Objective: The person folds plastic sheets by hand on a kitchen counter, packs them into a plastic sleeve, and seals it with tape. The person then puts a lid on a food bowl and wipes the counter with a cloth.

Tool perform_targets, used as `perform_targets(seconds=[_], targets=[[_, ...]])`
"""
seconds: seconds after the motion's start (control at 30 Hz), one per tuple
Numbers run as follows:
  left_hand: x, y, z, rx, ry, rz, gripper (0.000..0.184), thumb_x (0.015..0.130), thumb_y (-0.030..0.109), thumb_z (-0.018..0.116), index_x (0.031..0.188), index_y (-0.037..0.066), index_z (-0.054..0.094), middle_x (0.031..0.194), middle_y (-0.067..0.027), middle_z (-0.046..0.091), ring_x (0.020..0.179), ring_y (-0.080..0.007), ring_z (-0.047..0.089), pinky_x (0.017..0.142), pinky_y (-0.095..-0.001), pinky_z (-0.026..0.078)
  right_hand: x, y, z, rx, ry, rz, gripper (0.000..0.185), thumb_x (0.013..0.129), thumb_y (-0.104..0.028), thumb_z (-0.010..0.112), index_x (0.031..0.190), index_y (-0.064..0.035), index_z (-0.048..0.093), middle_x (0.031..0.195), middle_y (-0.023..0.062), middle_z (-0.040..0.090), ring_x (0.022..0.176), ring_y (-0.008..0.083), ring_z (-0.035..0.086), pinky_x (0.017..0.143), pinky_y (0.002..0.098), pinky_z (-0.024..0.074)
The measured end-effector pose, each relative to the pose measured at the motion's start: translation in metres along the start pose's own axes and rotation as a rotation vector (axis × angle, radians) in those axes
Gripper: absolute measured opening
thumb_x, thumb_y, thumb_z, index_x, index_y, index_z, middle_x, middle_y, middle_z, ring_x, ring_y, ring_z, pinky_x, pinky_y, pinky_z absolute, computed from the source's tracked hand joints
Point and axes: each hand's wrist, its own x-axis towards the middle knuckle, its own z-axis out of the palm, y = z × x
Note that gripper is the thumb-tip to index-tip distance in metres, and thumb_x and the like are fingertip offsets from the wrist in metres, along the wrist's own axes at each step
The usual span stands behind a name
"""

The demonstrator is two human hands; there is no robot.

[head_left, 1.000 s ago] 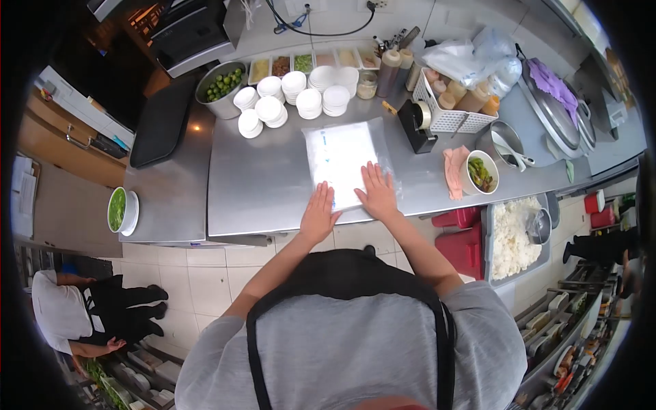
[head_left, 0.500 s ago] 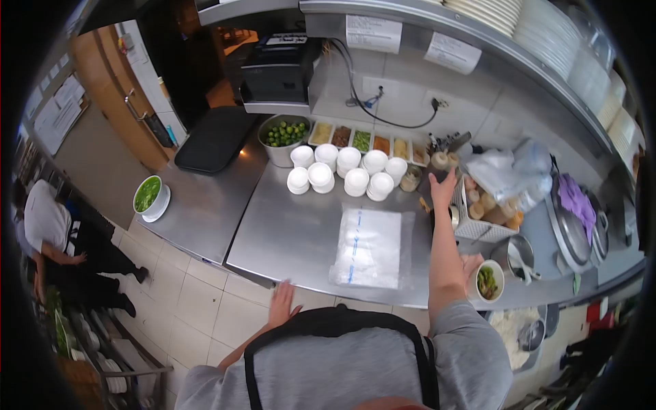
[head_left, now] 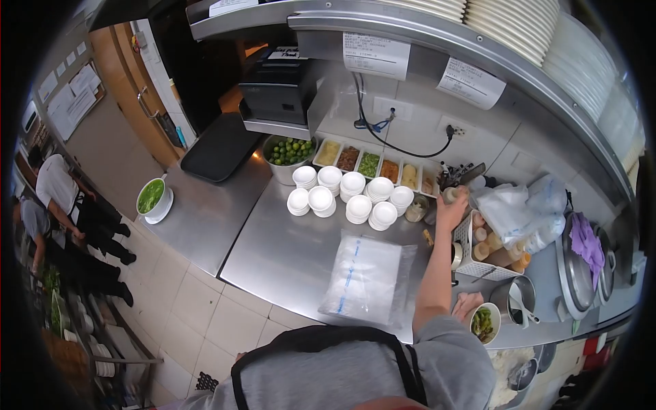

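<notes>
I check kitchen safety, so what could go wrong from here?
The right hand is at a bottle close to a jar; a careless lift might knock the jar over. The right sleeve appears close to the white bowl near the front of the counter, so pulling back could tip it.

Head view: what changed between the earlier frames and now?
The right hand lifted off the flat, clear, blue-printed plastic pack and moved forward and right, now gripping a pale-topped squeeze bottle. The left hand drew back off the pack, nearly hidden now. The pack and the stacked round white bowls stayed on the metal counter.
</notes>
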Motion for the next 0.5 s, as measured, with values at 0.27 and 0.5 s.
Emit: perform_targets(seconds=[0.27,0.5], targets=[[0.013,0.08,-0.051,-0.026,0.015,0.198,0.055,0.072,0.044,0.061,0.109,0.004,0.055,0.113,-0.0225,0.051,0.104,-0.0346,0.05,0.085,-0.0398,0.043,0.033,-0.071,-0.065,0.707,0.137,-0.143,0.074,0.064,-0.017,0.074,0.125,-0.0023,0.034,0.118,0.0149,0.044,0.11,0.024,0.042,0.093,0.0348,0.0324],[0.08,0.024,-0.064,0.019,0.139,0.248,0.063,0.07,0.055,0.057,0.108,0.005,0.055,0.1,-0.0191,0.059,0.096,-0.0332,0.055,0.083,-0.0381,0.044,-0.048,-0.111,-0.007,0.576,-0.198,-0.167,0.071,0.065,-0.016,0.072,0.124,-0.0019,0.034,0.116,0.0145,0.045,0.108,0.0238,0.044,0.092,0.0339,0.0326]])
